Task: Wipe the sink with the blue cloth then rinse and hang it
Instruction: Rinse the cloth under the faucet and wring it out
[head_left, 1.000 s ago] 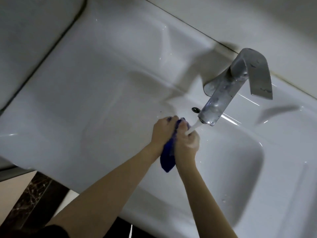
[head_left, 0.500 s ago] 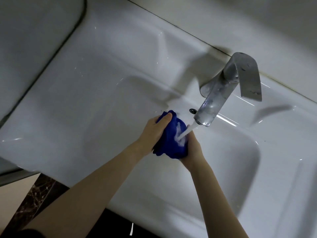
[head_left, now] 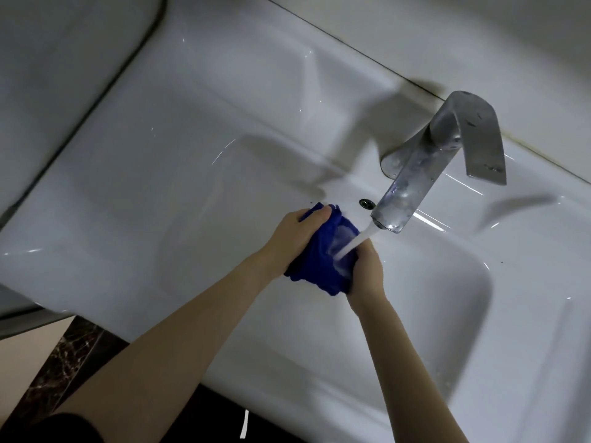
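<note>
**Blue cloth held in both hands under the running tap**

The white sink (head_left: 463,330) holds a thin film of water and droplets near its lower right wall. Over the basin's back left corner, the blue cloth (head_left: 316,266) is bunched between both hands. The left hand (head_left: 292,235) grips its upper left side, with the fingers curled over the top edge. The right hand (head_left: 367,273) clasps its lower right side from beneath. A white stream of water (head_left: 355,243) falls from the spout of the metal faucet (head_left: 415,180) straight onto the cloth, foaming where it lands. A small round overflow hole (head_left: 366,203) sits in the back wall, just beside the cloth and the spout.

The sink's broad flat deck (head_left: 176,187) spreads out to the left of the hands, bounded by a dark seam where it meets the wall. The basin to the right of the forearms lies open. The near rim runs below the elbows, and past it, at lower left, dark marbled floor tile (head_left: 60,362) shows.
</note>
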{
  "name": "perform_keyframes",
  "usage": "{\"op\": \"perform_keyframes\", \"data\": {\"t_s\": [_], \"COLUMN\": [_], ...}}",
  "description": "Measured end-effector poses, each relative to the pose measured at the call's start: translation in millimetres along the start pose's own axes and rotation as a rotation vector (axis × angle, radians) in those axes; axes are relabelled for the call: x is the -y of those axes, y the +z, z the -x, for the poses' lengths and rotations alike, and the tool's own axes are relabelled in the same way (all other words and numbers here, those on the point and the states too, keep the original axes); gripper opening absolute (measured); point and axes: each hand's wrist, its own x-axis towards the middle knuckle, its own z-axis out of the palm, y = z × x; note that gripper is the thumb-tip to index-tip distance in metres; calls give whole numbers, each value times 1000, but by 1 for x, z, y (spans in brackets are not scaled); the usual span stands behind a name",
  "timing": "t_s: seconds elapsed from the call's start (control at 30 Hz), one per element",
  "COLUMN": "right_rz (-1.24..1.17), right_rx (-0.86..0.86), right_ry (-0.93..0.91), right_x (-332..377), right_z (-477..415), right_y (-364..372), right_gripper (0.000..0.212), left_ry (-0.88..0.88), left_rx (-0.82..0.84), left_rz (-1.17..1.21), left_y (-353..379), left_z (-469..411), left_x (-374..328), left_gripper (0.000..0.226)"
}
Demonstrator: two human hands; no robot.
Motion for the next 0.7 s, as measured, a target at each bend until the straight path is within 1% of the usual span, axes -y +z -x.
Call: {"op": "perform_keyframes", "data": {"t_s": [0.03,0.07,0.1,0.13,0.17,0.2,0.23,0.27,0.3,0.33,0.37,0.4,0.43,0.5,0.53,0.6,0.63,0.7], "right_rz": [-34,-39,-7,41,106,188,281,359,374,364,361,401,445,431,401,376,350,150], "right_rx": [-31,-47,-59,-53,-32,-45,-89,-118,-105,-70,-58,-64,-86,-80,-32,-47,-97,-148], "right_ry": [12,-28,-122,-243,-348,-410,-420,-400,-359,-333,-322,-320,-315,-318,-339,-344,-310,-166], "right_x": [0,-1,-2,-5,-7,-6,-1,4,12,19,22,19,8,-13,-22,-15,-9,11], "right_z": [3,10,22,34,42,41,32,17,0,-15,-24,-25,-19,13,26,28,12,-16], "right_y": [7,14,19,24,25,24,25,23,21,18,16,16,15,16,16,19,17,12], "right_gripper": [16,20,24,28,31,34,37,36,32,27,26,31,38,49,48,43,39,22], "left_ry": [8,19,13,-5,-38,-92,-166,-226,-258,-236,-185,-142,-147,-209,-202,-94,-13,179], "left_rx": [-62,-126,-172,-174,-138,-76,-17,8,-15,-61,-111,-151,-187,-187,-161,-167,-191,-215], "left_rz": [-27,-43,-49,-27,21,105,225,315,333,309,238,152,111,133,83,-78,-165,-308], "left_y": [3,5,6,10,14,18,25,34,42,47,49,46,40,26,21,25,31,44], "left_z": [-2,-6,-8,-7,-5,-1,6,15,21,22,22,17,11,-5,-12,-5,3,18], "left_x": [1,3,4,4,6,9,14,18,24,31,36,40,40,31,28,19,19,22], "left_gripper": [32,35,37,38,37,34,30,31,34,39,45,51,52,38,31,26,28,34]}}
